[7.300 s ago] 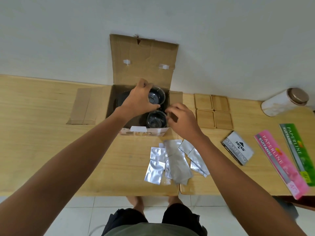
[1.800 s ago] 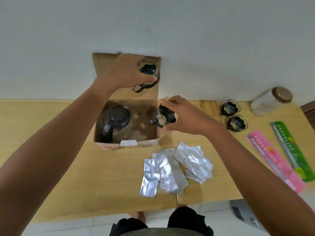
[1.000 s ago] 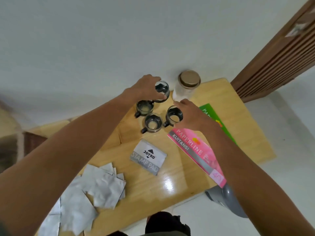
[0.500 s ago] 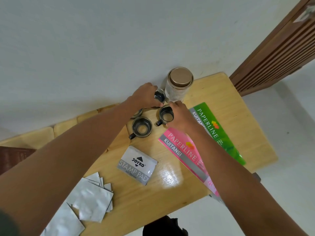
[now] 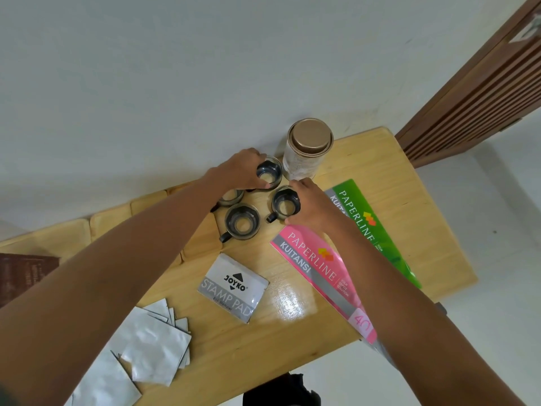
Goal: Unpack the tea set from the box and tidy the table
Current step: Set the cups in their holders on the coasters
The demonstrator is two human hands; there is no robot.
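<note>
Several small glass tea cups with black handles stand together near the back of the wooden table. My left hand grips the far cup by its side. Around the right cup my right hand curls its fingers. A third cup stands free in front, its handle pointing to the near left. The fourth cup is half hidden under my left wrist. The box is out of view.
A jar with a bronze lid stands just behind the cups. Pink and green Paperline booklets lie to the right, a Joyko stamp pad box in front, silver foil sachets at the near left, wooden coasters along the wall.
Both hands carried a cup each from the box to the right end of the table and set them beside the two cups there. Over the last half second they barely moved.
</note>
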